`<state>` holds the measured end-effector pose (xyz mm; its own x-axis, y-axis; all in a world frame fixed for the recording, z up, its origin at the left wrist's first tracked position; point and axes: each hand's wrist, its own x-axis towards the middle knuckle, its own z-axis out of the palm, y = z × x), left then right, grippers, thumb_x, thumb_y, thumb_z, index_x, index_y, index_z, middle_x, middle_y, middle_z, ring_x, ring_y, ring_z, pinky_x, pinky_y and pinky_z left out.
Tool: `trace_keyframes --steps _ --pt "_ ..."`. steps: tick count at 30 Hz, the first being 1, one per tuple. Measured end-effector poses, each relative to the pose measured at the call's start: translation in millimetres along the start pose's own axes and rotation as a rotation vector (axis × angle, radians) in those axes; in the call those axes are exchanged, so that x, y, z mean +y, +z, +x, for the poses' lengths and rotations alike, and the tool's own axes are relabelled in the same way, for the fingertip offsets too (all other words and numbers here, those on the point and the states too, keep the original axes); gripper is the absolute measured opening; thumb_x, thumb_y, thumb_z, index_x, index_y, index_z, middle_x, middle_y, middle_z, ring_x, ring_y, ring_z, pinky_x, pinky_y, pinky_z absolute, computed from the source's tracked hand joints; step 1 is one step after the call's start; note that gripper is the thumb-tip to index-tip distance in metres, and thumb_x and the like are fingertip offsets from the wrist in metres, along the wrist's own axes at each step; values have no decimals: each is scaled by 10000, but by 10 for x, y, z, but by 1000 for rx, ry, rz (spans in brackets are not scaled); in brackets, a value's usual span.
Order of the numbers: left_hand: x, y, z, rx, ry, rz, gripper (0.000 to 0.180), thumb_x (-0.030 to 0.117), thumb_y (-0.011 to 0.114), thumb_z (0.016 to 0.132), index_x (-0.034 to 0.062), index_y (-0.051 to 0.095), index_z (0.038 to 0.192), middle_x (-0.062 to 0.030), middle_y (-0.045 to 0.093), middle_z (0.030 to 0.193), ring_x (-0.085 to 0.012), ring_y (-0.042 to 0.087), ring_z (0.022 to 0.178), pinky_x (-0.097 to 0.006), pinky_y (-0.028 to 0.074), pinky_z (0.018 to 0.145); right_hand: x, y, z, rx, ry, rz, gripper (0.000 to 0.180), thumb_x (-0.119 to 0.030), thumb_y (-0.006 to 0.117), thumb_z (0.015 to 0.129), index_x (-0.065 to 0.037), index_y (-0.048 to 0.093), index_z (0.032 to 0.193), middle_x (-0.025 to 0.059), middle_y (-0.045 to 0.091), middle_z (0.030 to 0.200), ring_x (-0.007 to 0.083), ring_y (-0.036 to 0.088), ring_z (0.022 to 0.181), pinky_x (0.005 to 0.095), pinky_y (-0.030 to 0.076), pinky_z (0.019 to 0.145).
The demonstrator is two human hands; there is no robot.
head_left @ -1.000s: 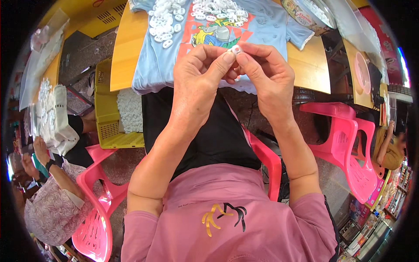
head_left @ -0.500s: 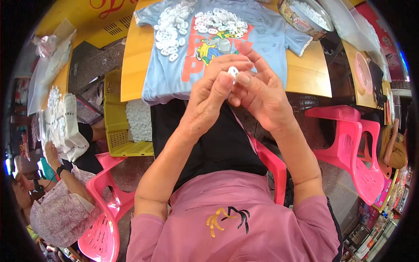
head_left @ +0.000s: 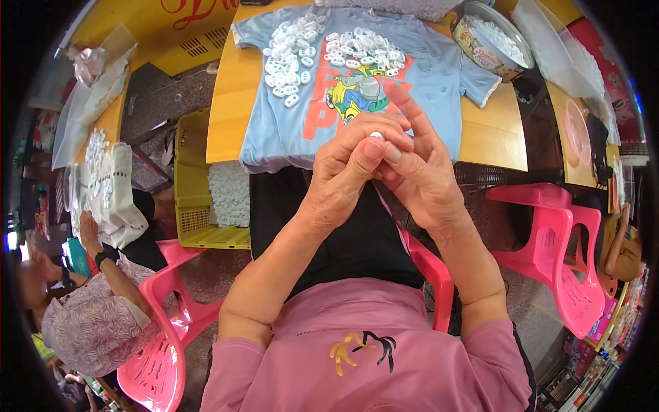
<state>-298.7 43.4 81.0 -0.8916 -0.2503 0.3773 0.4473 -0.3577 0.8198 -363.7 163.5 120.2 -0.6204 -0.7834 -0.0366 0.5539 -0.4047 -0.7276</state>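
Held up over my lap, in front of the table's near edge, my left hand (head_left: 350, 161) and my right hand (head_left: 420, 168) meet thumb to thumb. Between their fingertips is a small white plastic piece (head_left: 377, 135), mostly covered by the fingers. Both hands are closed on it, though the right index finger points up and away. Beyond them a light blue T-shirt (head_left: 274, 130) with a printed figure covers the table. On the shirt lie two heaps of white oval plastic pieces with holes, a left heap (head_left: 287, 58) and a right heap (head_left: 364, 47).
A round tub (head_left: 467, 44) of white pieces stands at the table's far right. Below the table's left side are a yellow crate (head_left: 189, 185) and a bag of white pieces (head_left: 230, 196). Pink chairs (head_left: 549, 233) flank me. At left, another person (head_left: 103, 316) sits by a side table.
My hands have come closer together round the white piece, which is now more covered. The table and surroundings sit slightly farther right and lower in view.
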Motion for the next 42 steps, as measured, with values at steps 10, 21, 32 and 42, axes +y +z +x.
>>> trace_keyframes --steps 10,21,32,42 --pt "142 67 6 221 -99 -263 433 334 567 971 35 522 1281 -88 566 1191 -167 525 1105 -281 457 876 -89 -71 162 37 34 -169 588 -55 639 893 -31 362 1411 59 602 1017 100 582 821 269 509 704" --pt "113 -210 -103 513 -286 28 249 140 525 981 -14 521 1177 -97 611 1043 -160 617 920 -317 509 844 52 -231 1167 1 -164 -887 239 -154 649 904 17 659 1072 -11 638 802 41 511 658 196 429 596" --pt "131 -282 -79 460 -334 26 240 116 517 978 -30 529 1169 -106 613 1041 -161 615 938 -311 513 870 -92 -426 1834 -123 -468 -1601 222 -207 688 851 -39 709 996 77 677 811 162 607 706 303 477 644" --pt "152 -332 -106 410 -367 67 204 130 524 982 -22 573 1108 -107 623 1048 -160 619 948 -315 526 860 217 -179 1594 -349 -598 -1756 187 -236 730 795 -79 697 892 83 632 848 255 642 742 354 496 646"
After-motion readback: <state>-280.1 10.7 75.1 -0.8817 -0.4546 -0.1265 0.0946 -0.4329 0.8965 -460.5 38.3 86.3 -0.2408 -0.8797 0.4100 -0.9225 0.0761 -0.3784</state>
